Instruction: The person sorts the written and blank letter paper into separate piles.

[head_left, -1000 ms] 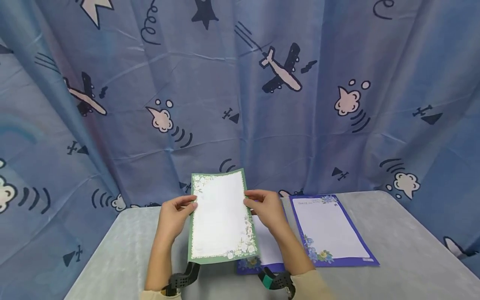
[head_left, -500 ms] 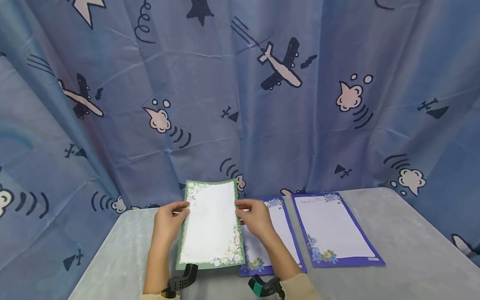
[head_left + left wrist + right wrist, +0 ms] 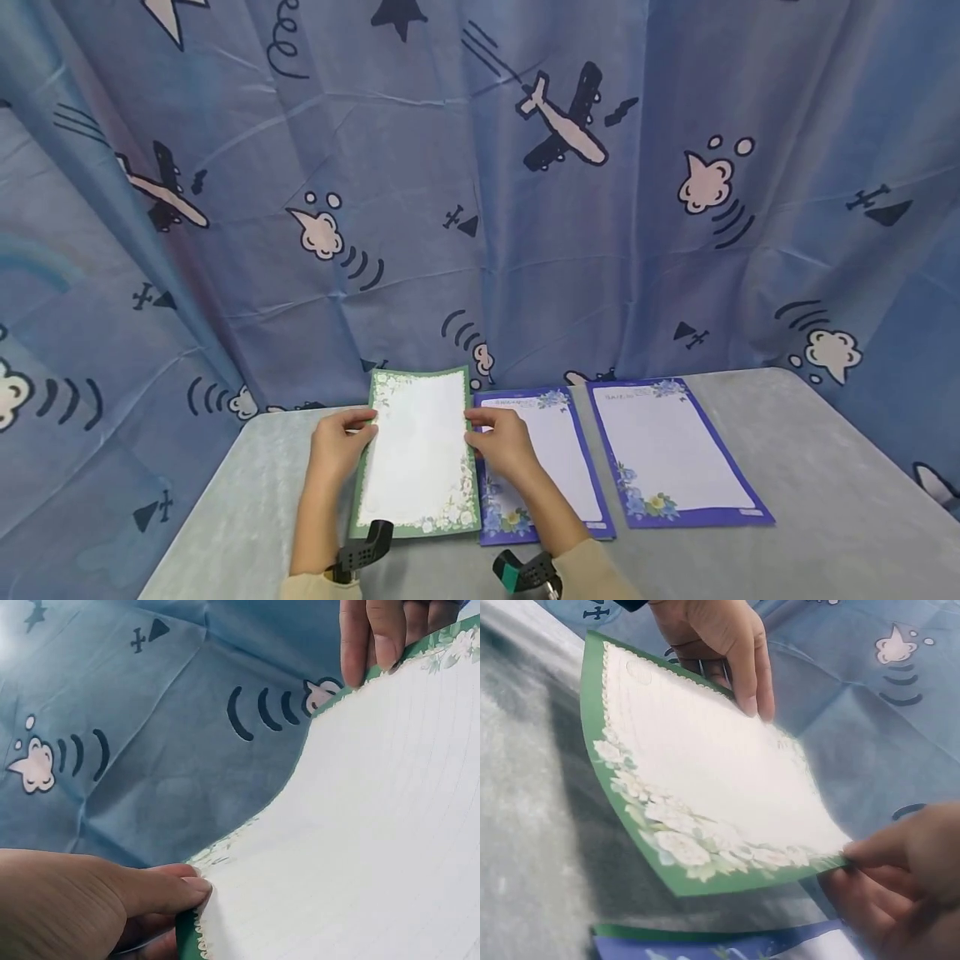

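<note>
A sheet of letter paper [image 3: 420, 450] with a green border and white flowers is held up between both hands. My left hand [image 3: 337, 446] pinches its left edge with the thumb in front and fingers behind. On the opposite edge, my right hand [image 3: 504, 446] pinches it the same way. The paper bows slightly in the right wrist view, its near corner hanging over the table. Just right of it lies a purple-bordered sheet [image 3: 558, 450] with blue flowers, partly covered by my right forearm. In the right wrist view a green strip shows along that purple sheet's edge.
Another purple-bordered sheet [image 3: 675, 450] lies farther right on the grey table [image 3: 750, 417]. Behind the table hangs a blue curtain [image 3: 420, 167] printed with airplanes and clouds. Each wrist wears a black strap.
Both hands have moved left and lower with the green-bordered paper, bringing it closer to the table. More of the middle purple sheet shows now.
</note>
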Available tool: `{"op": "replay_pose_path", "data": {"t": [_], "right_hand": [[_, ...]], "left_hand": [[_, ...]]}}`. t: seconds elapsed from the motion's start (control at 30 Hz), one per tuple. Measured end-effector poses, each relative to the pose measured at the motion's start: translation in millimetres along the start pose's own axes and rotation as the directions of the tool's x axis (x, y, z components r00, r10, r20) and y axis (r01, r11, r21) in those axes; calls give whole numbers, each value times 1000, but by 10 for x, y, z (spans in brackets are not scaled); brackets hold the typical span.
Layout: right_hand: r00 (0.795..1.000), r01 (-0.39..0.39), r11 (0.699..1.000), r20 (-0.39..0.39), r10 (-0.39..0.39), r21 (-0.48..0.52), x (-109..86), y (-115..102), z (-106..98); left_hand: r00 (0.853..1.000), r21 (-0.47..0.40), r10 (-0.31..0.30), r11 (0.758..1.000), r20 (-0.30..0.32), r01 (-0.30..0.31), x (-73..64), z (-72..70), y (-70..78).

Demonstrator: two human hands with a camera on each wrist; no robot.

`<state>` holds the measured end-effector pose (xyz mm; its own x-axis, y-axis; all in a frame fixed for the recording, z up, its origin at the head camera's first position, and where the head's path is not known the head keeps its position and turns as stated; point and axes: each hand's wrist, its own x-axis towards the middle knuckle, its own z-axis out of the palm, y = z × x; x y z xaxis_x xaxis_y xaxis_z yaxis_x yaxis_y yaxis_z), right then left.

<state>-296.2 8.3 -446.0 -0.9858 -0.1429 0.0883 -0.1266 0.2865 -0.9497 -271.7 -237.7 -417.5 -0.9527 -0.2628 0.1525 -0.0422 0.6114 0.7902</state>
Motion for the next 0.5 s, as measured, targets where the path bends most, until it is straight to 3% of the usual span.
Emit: {"op": "replay_pose_path", "data": {"t": [0.13, 0.5], "right_hand": [[999, -2, 1000, 34, 2, 3, -6, 80, 61], [997, 45, 997, 65, -40, -70, -31, 169, 160]], "left_hand": [[1000, 16, 8, 1000, 2, -8, 12, 64, -94], [999, 1, -48, 999, -5, 48, 54, 191, -311]]}}
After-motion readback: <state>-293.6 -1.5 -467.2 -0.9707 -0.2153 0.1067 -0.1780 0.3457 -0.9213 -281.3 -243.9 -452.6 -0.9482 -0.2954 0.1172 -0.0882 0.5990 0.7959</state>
